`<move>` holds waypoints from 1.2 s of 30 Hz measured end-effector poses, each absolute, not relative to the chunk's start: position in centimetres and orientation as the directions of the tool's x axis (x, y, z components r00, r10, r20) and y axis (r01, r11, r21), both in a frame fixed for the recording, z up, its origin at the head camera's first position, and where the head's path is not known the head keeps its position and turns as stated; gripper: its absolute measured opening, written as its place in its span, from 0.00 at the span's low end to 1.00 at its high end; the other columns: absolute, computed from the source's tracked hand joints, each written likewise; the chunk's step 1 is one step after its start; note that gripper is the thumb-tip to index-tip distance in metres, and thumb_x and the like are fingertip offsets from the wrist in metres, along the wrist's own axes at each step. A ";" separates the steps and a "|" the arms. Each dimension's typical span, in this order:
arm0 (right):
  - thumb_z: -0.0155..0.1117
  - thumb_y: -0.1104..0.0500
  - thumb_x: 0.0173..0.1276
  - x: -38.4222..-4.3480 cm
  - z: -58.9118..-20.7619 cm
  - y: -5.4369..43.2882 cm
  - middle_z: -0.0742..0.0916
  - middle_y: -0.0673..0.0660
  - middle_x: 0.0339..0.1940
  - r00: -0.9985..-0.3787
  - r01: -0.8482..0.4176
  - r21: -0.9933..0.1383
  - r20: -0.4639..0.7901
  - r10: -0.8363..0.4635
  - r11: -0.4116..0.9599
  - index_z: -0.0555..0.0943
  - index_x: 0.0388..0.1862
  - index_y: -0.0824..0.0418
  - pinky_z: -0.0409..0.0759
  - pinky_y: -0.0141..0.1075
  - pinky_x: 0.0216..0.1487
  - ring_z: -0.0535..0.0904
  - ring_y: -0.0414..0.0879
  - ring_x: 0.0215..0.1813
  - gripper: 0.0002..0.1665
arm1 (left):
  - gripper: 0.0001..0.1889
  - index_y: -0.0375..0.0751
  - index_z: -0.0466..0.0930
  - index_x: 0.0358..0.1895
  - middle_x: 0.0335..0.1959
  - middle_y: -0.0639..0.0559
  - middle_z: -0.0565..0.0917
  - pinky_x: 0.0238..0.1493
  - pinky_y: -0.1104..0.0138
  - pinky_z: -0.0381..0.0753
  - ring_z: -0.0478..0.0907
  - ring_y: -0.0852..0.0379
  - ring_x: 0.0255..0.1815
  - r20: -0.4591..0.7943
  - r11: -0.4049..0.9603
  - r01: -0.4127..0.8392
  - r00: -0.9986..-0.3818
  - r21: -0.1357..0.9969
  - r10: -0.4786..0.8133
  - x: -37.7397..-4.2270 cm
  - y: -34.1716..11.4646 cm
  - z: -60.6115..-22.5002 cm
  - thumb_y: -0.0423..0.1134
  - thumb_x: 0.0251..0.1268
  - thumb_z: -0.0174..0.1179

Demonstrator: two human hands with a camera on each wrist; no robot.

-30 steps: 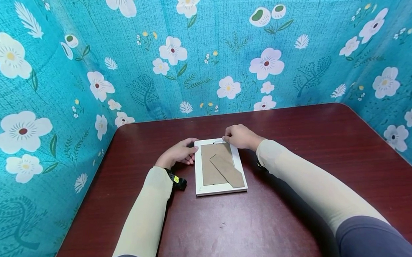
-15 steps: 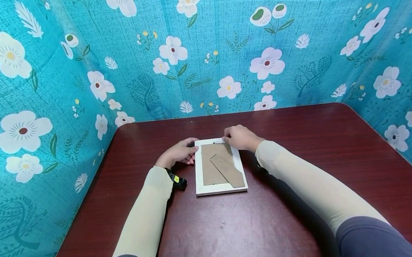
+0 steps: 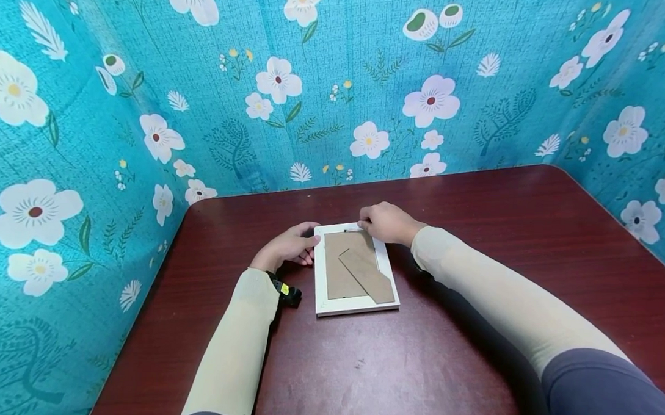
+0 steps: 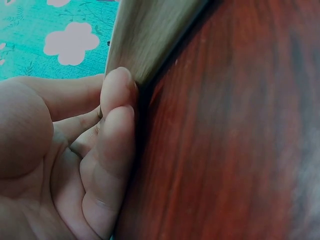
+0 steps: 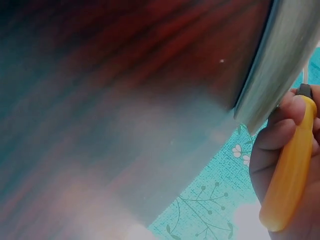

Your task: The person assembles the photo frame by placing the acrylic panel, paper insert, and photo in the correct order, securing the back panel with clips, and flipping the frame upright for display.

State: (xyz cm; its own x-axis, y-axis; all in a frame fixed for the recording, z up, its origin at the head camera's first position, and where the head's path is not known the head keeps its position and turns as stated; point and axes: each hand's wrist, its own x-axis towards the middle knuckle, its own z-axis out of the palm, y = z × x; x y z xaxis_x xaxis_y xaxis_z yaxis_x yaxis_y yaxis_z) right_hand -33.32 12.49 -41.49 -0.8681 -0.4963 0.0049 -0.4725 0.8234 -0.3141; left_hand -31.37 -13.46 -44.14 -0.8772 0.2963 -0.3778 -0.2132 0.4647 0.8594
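A white picture frame (image 3: 356, 305) lies back side up on the table, with a brown backing board (image 3: 338, 278) and a slanted brown stand leg (image 3: 370, 276). My left hand (image 3: 289, 246) grips the frame's upper left edge, thumb on top and fingers against the side. In the right wrist view, my right hand (image 5: 280, 145) holds a screwdriver by its yellow handle (image 5: 290, 175). Its thin metal shaft (image 3: 353, 230) reaches left over the top of the frame, the dark tip close to the upper edge of the backing. Most of the handle is hidden by the hand in the head view.
The dark red wooden table (image 3: 359, 373) has a rounded far edge. Behind and to the left hangs a blue flowered cloth (image 3: 326, 85). A black strap with a device (image 3: 288, 293) is on the left wrist.
Both hands, the screwdriver and the picture frame stay almost where they were. The head view shifts very slightly.
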 end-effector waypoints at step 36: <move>0.59 0.55 0.73 -33.1 -41.7 12.7 0.74 0.49 0.20 -0.796 -0.595 -0.263 0.067 -0.601 0.759 0.73 0.26 0.52 0.67 0.37 0.29 0.69 0.44 0.26 0.13 | 0.22 0.49 0.63 0.69 0.27 0.42 0.77 0.25 0.65 0.81 0.78 0.53 0.19 -0.377 0.467 -0.216 -0.881 0.857 0.285 -31.2 -13.2 -43.6 0.41 0.76 0.52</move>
State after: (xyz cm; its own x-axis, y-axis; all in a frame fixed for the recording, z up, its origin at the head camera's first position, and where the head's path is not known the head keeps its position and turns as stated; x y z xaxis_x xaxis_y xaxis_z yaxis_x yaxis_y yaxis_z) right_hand -33.13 12.75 -41.73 -0.7962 -0.6013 0.0668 -0.5954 0.7593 -0.2627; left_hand -31.17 -13.17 -43.60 -0.8813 0.2850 -0.3769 -0.2156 0.4672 0.8574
